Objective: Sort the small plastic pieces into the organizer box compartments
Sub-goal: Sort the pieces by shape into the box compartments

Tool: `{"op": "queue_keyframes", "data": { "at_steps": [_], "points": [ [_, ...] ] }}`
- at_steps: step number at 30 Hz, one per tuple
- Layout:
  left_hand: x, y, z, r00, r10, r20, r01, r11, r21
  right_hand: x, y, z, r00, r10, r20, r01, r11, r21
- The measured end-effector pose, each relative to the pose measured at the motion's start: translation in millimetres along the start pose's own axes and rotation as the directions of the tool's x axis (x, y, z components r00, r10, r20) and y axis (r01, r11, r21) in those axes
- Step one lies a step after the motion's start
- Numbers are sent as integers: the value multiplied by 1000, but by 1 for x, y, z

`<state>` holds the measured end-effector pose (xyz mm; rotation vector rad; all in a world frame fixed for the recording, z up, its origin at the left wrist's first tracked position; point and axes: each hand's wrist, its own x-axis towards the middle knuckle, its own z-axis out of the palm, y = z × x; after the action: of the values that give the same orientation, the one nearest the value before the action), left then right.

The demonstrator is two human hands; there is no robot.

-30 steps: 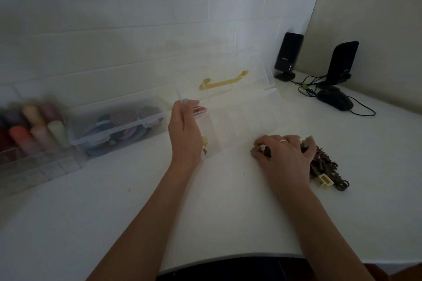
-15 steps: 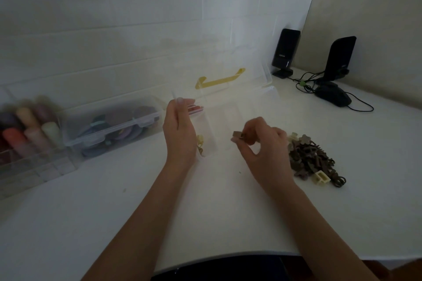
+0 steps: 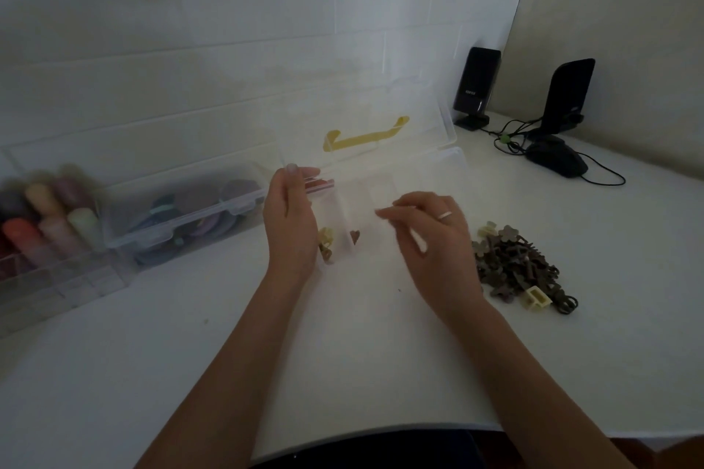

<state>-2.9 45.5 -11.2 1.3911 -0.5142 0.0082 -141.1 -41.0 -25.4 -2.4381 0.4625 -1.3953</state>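
1. The left hand [image 3: 291, 228] steadies the clear organizer box [image 3: 384, 194] by its left end, fingers flat against the wall.
2. The right hand [image 3: 430, 236] hovers over the compartments, fingers loosely spread and pinching nothing; a brown piece [image 3: 355, 237] lies in the compartment below.
3. That drop looks finished. Next, the right hand must reach the pile of brown pieces [image 3: 514, 265] on the white table [image 3: 343, 354] at its right and pinch one.

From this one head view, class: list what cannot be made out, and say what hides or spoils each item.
1. Right hand: fingertips motion-blurred, so whether it holds a piece is unclear.
2. Organizer box: clear walls wash out against the white table; the left hand covers its left end.
3. Cylinders, far left: blurred and cut by the frame edge.
4. Pile: dim light, single shapes hard to tell.
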Motion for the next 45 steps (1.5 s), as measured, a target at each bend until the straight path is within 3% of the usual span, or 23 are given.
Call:
{"op": "queue_keyframes", "data": {
  "at_steps": [3,8,15,24,29,36,45],
  "points": [
    [2,-2,-2,1000,-7,-2,7,1000,1,1,6,-14,988,126,-91,-127,992,-13],
    [9,-5,-4,999,-33,-1,33,999,-30,-4,13,-23,960,279,6,-272,939,-209],
    [18,-9,-10,1000,-21,7,21,999,-49,-7,19,-31,843,529,96,-428,768,-475],
    [18,-8,-11,998,-64,-17,63,997,-45,-6,17,-26,789,567,235,-331,716,-615],
    [18,-6,-10,992,-122,-34,118,988,-98,-6,17,-21,813,549,193,-369,744,-557],
    [18,-9,-11,995,-94,-27,93,994,-61,-7,19,-15,841,515,166,-395,794,-463],
    [17,-8,-8,997,-70,-6,70,994,-83,-9,13,-8,875,454,167,-336,818,-467]
  ]
}}
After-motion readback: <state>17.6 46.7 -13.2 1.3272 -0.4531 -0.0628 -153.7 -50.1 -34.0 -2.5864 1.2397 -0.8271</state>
